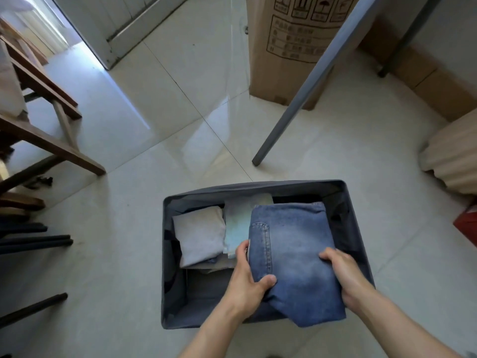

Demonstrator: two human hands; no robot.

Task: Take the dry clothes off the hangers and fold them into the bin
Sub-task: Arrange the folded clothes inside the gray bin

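While open tiled floor lay around it, the grey fabric bin had folded jeans over its right side, overhanging the near rim, beside a grey garment and a pale green garment. The left hand and right hand clasped the jeans' edges with curled fingers.

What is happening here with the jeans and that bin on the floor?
A person is putting laundry away. The left grip holds the left edge of the folded jeans, thumb on top, and the right grip holds the right edge. The jeans sit over the right side of the grey bin, their near end past its rim. A folded grey top and a pale green cloth already lie inside.
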